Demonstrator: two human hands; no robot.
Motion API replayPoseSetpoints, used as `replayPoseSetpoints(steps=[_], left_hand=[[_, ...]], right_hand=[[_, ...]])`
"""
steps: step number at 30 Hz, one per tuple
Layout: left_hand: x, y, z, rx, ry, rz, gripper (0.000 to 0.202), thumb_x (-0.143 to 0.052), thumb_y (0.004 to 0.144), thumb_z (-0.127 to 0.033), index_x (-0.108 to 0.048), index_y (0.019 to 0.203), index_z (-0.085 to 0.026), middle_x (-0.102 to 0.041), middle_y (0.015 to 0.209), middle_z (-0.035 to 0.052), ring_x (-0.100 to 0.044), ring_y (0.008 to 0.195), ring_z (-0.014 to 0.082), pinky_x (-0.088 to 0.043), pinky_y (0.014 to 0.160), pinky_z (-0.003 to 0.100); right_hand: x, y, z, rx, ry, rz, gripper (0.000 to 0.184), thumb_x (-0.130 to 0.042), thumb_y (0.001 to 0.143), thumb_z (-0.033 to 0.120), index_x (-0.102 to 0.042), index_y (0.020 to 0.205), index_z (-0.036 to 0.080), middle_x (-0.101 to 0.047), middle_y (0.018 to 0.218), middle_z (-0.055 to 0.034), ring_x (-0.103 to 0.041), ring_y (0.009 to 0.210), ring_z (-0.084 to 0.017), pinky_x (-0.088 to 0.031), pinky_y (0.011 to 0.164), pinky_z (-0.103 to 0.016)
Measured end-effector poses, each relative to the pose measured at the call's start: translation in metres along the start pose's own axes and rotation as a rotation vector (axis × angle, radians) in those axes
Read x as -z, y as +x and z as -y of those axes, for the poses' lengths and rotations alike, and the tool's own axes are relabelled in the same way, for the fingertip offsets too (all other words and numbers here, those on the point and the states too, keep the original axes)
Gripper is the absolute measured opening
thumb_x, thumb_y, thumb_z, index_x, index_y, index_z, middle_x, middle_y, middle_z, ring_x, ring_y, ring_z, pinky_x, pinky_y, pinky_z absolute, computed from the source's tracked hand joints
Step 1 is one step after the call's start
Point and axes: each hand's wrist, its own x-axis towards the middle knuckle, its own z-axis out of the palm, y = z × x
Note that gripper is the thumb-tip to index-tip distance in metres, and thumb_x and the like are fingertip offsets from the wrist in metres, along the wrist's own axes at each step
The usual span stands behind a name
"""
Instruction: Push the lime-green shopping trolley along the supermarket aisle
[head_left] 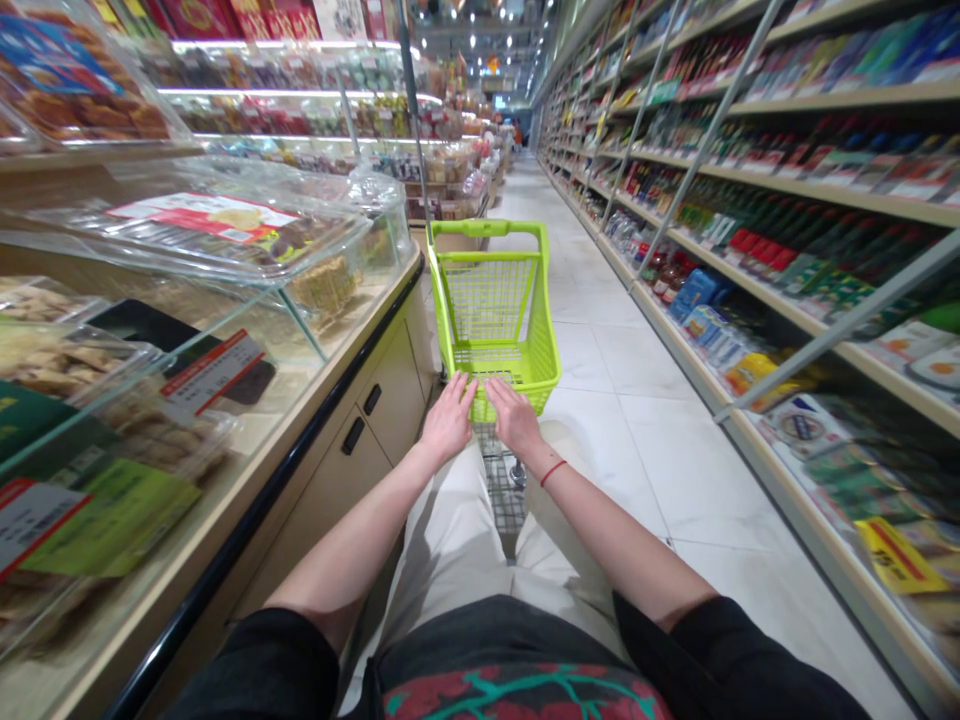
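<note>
Closest in my feed are the black sleeves [262,670] and cream trousers [457,540] of the person wearing the camera. The left grip [448,420] and the right grip [514,418] both lie on the near rim of a lime-green shopping cart [544,350], fingers draped over the edge, holding it with a narrow hold. A red cord bracelet [553,472] circles the right wrist. The cart stands straight ahead, just in front of the legs, its wire lower rack [504,490] beneath the hands. To my left, a glass display case [322,310] sits on a beige tabletop [180,540], with boxed pastries [225,235] inside. To my right, long shelves [825,190] hold packaged goods, with a yellow price tag [898,556] low down. White floor tiles [622,470] run between them down the aisle.
</note>
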Motion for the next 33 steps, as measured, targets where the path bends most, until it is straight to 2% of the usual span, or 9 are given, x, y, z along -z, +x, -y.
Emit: replayPoseSetpoints(steps=[5, 8, 12, 16, 18, 20, 24, 30, 33], left_hand=[[0.0, 0.001, 0.001, 0.002, -0.011, -0.011, 0.077, -0.05, 0.074, -0.002, -0.036, 0.15, -0.001, -0.039, 0.158, 0.0202, -0.024, 0.153, 0.0284, -0.029, 0.126, 0.041], [-0.004, 0.001, 0.002, 0.002, -0.041, -0.028, 0.08, -0.049, 0.073, -0.002, -0.033, 0.151, -0.001, -0.037, 0.159, 0.0203, -0.022, 0.154, 0.0285, -0.028, 0.126, 0.043], [-0.009, 0.0, 0.003, 0.002, -0.074, -0.036, 0.081, -0.048, 0.073, -0.002, -0.031, 0.152, -0.001, -0.035, 0.16, 0.021, -0.019, 0.155, 0.0287, -0.029, 0.125, 0.044], [-0.012, 0.0, 0.005, -0.012, -0.088, -0.034, 0.077, -0.048, 0.076, -0.006, -0.032, 0.151, 0.001, -0.035, 0.16, 0.0225, -0.019, 0.154, 0.03, -0.029, 0.125, 0.047], [-0.014, 0.0, 0.006, -0.015, -0.099, -0.042, 0.075, -0.049, 0.08, -0.011, -0.031, 0.152, -0.001, -0.036, 0.159, 0.0227, -0.02, 0.154, 0.0307, -0.03, 0.124, 0.049], [-0.014, 0.0, 0.007, -0.014, -0.098, -0.047, 0.076, -0.05, 0.079, -0.01, -0.031, 0.152, -0.001, -0.036, 0.159, 0.0226, -0.02, 0.154, 0.0306, -0.031, 0.124, 0.049], [-0.013, -0.001, 0.008, -0.02, -0.081, -0.045, 0.082, -0.048, 0.072, -0.002, -0.031, 0.152, -0.002, -0.036, 0.16, 0.021, -0.02, 0.154, 0.029, -0.031, 0.124, 0.046], [-0.011, 0.0, 0.007, -0.016, -0.089, -0.044, 0.082, -0.048, 0.071, 0.0, -0.032, 0.151, -0.003, -0.036, 0.16, 0.0211, -0.021, 0.154, 0.0297, -0.031, 0.124, 0.046], [-0.012, 0.0, 0.007, -0.017, -0.107, -0.037, 0.083, -0.049, 0.071, 0.0, -0.032, 0.151, -0.002, -0.035, 0.16, 0.0217, -0.019, 0.154, 0.0302, -0.03, 0.125, 0.047]], right_hand=[[0.028, -0.018, -0.053, -0.145, -0.126, -0.065, 0.063, -0.041, 0.08, -0.007, -0.056, 0.139, 0.009, -0.056, 0.146, -0.0171, -0.049, 0.14, -0.027, -0.047, 0.106, -0.044], [0.028, -0.023, -0.062, -0.204, -0.131, -0.115, 0.064, -0.042, 0.078, -0.007, -0.056, 0.139, 0.009, -0.055, 0.148, -0.0176, -0.047, 0.141, -0.028, -0.047, 0.106, -0.044], [0.006, -0.015, -0.028, -0.217, -0.057, -0.122, 0.064, -0.041, 0.081, -0.005, -0.052, 0.143, 0.008, -0.051, 0.15, -0.0191, -0.043, 0.144, -0.027, -0.042, 0.112, -0.044], [-0.02, 0.003, 0.02, -0.095, 0.07, -0.072, 0.063, -0.042, 0.084, -0.002, -0.05, 0.146, 0.01, -0.048, 0.154, -0.017, -0.039, 0.147, -0.025, -0.037, 0.117, -0.044], [-0.026, 0.009, 0.032, -0.07, 0.101, -0.055, 0.062, -0.042, 0.085, -0.001, -0.049, 0.146, 0.01, -0.047, 0.154, -0.0159, -0.039, 0.147, -0.024, -0.037, 0.117, -0.044], [-0.025, 0.011, 0.032, -0.047, 0.086, -0.045, 0.063, -0.042, 0.086, -0.001, -0.049, 0.147, 0.012, -0.047, 0.154, -0.0149, -0.04, 0.146, -0.024, -0.039, 0.115, -0.044], [-0.006, 0.001, 0.004, 0.01, -0.027, -0.015, 0.067, -0.043, 0.082, -0.003, -0.049, 0.147, 0.014, -0.05, 0.152, -0.014, -0.043, 0.145, -0.024, -0.044, 0.11, -0.042], [0.026, -0.02, -0.055, -0.167, -0.146, -0.076, 0.065, -0.042, 0.078, -0.006, -0.056, 0.139, 0.01, -0.056, 0.147, -0.0156, -0.049, 0.14, -0.026, -0.048, 0.105, -0.042], [0.025, -0.025, -0.063, -0.228, -0.141, -0.14, 0.065, -0.042, 0.077, -0.006, -0.055, 0.14, 0.008, -0.053, 0.149, -0.0178, -0.047, 0.141, -0.027, -0.048, 0.105, -0.044]])
